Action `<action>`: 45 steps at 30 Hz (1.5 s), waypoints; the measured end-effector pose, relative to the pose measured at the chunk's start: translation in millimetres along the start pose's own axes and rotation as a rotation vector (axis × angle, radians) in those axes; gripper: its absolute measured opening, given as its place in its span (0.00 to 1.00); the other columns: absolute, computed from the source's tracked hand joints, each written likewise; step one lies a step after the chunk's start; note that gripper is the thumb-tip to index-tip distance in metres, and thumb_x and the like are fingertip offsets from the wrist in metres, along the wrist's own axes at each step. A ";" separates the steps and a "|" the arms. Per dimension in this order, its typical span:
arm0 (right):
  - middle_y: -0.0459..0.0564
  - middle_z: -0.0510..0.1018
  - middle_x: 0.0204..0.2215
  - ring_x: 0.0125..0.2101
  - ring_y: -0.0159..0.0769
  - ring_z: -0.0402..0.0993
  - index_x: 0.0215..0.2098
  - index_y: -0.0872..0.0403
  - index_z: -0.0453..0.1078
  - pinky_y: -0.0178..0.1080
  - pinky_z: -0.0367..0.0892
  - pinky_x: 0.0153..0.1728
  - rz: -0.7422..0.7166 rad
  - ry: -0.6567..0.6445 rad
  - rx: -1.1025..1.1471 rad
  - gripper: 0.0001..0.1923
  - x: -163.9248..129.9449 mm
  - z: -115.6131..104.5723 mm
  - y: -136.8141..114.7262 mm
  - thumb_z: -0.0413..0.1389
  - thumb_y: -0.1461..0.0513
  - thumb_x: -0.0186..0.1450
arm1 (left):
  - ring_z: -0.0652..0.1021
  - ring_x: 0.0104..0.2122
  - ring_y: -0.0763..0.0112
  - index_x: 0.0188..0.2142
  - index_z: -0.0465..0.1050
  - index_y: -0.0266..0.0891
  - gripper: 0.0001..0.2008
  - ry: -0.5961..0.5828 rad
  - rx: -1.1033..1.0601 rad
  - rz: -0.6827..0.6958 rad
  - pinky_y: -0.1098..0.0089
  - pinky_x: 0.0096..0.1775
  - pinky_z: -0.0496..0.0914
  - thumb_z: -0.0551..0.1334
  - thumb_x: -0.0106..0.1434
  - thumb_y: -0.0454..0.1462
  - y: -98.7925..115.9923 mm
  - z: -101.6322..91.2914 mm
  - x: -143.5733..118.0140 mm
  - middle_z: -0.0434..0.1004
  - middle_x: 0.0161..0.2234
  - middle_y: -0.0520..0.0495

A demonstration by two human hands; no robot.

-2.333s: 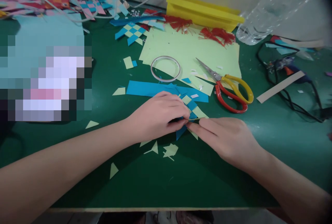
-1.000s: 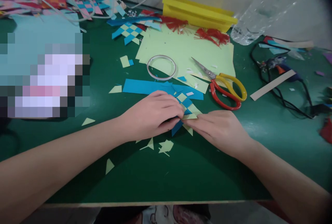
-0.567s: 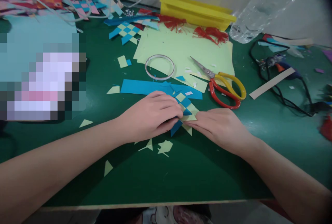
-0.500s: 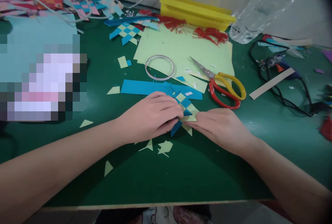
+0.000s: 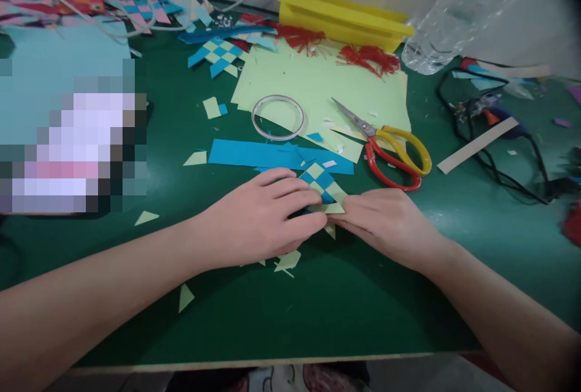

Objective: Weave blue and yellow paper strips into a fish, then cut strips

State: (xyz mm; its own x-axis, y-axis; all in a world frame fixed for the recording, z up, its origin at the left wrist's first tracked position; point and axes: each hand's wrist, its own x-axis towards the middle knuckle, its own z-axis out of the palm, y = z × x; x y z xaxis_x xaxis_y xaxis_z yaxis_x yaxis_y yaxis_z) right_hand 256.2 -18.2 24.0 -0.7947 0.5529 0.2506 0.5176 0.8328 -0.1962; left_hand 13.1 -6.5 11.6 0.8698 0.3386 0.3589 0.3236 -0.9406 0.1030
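Observation:
A small woven piece [image 5: 322, 184] of blue and pale green paper strips lies on the green table [image 5: 318, 307]. My left hand [image 5: 265, 216] presses down on its left part, thumb and fingers closed over the strips. From the right, my right hand [image 5: 385, 222] pinches a pale green strip end at the weave's lower corner. Both hands meet at the piece, and its lower half is hidden under them. Blue paper strips [image 5: 254, 153] lie just behind it.
Red and yellow scissors [image 5: 390, 150] lie right of the weave, a tape ring [image 5: 278, 117] on pale green sheets [image 5: 318, 86] behind. A finished weave [image 5: 218, 56], a yellow holder [image 5: 340, 17], a clear bottle [image 5: 454, 23], a glue gun with black cable [image 5: 494, 120] and paper scraps [image 5: 284, 262] lie around.
My left hand has slid down and right over the weave, now covering the blue strip end that stuck out below. My right hand stays pinched at the corner.

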 end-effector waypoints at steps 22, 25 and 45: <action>0.46 0.81 0.30 0.27 0.30 0.75 0.42 0.55 0.75 0.34 0.64 0.26 -0.013 0.008 -0.011 0.10 -0.3 -1.0 -0.3 0.50 0.65 0.71 | 0.69 0.57 0.55 0.48 0.74 0.47 0.12 -0.148 -0.150 -0.055 0.50 0.58 0.60 0.55 0.70 0.40 -2.3 -6.1 -0.1 0.72 0.54 0.45; 0.47 0.82 0.32 0.28 0.30 0.77 0.43 0.55 0.75 0.34 0.65 0.27 -0.019 0.009 -0.018 0.11 0.0 -1.0 -0.3 0.50 0.65 0.71 | 0.69 0.57 0.54 0.48 0.75 0.46 0.12 -0.142 -0.157 -0.053 0.49 0.57 0.61 0.56 0.70 0.40 -2.4 -7.2 -0.3 0.72 0.54 0.44; 0.47 0.83 0.35 0.30 0.30 0.77 0.43 0.54 0.73 0.34 0.66 0.29 0.011 -0.011 0.029 0.09 -1.3 0.5 0.1 0.50 0.65 0.71 | 0.70 0.56 0.55 0.47 0.76 0.47 0.11 -0.132 -0.152 -0.047 0.50 0.56 0.63 0.56 0.70 0.40 -4.3 -7.7 0.4 0.73 0.53 0.44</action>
State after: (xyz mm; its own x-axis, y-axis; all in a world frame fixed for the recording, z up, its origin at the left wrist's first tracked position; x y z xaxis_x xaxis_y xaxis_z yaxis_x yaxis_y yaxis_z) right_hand 257.2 -18.8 23.1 -0.7924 0.5614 0.2384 0.5169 0.8256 -0.2264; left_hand 9.2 -2.5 18.5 0.8996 0.3733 0.2266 0.3139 -0.9135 0.2589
